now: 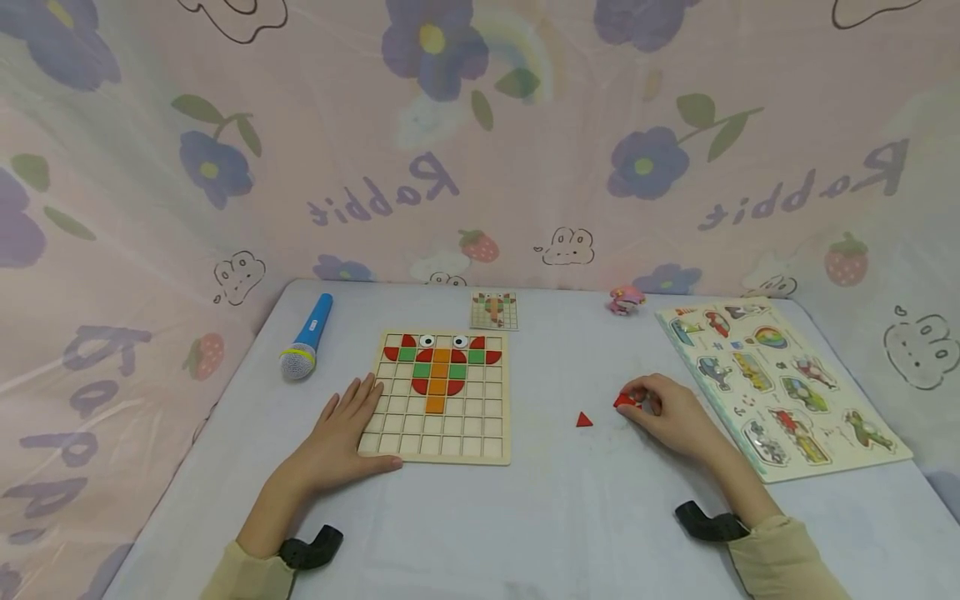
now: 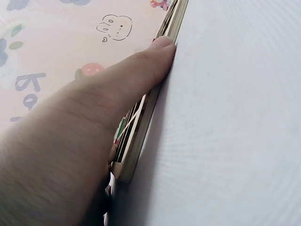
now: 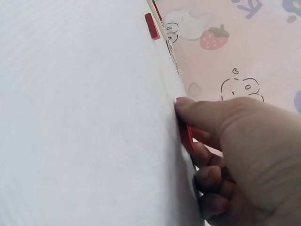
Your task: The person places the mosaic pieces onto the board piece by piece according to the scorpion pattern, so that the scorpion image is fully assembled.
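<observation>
A square wooden grid board (image 1: 472, 433) lies on the table. Red, green and orange pieces and two eye pieces fill part of its upper cells, with an orange column (image 1: 438, 383) down the middle. My left hand (image 1: 337, 437) rests at the board's lower left corner, fingers spread along the left side and thumb on the front edge. Off to the right, my right hand (image 1: 671, 417) pinches a red piece (image 3: 186, 136) close to the tabletop; the fingers partly hide its shape. A loose red triangle (image 1: 584, 420) lies to the left of that hand.
Behind the board lies a small picture card (image 1: 494, 311) with a similar pattern. A blue toy microphone (image 1: 309, 337) is at the left, a pink figurine (image 1: 626, 300) at the back. A picture puzzle board (image 1: 817, 425) lies at the right, beside my right forearm.
</observation>
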Demonstrator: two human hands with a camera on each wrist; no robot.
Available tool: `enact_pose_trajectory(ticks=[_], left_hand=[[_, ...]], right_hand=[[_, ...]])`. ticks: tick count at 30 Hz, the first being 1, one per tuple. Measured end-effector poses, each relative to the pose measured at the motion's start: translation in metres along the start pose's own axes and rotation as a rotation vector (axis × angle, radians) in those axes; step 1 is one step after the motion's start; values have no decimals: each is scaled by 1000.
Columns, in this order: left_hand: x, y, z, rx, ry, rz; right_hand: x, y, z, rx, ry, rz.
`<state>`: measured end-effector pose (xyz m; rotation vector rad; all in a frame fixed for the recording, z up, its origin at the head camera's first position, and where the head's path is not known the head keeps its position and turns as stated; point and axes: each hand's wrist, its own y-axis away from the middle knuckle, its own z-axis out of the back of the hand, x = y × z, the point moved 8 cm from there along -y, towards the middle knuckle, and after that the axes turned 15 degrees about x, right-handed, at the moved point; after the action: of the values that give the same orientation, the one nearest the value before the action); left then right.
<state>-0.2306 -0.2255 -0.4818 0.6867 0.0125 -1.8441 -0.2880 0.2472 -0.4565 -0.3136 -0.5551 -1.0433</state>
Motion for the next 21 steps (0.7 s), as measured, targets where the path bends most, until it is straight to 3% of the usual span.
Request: enact_pose_trajectory(ticks=[7, 12, 21], left_hand=[[-1, 1, 1, 2, 6, 3], [-2, 1, 2, -2, 2, 1], [1, 0, -1, -8, 6, 2]], right_hand=[[3, 0, 1, -16, 1, 13], [20, -6, 5, -13, -23, 34], [76, -51, -14, 63, -38, 104]])
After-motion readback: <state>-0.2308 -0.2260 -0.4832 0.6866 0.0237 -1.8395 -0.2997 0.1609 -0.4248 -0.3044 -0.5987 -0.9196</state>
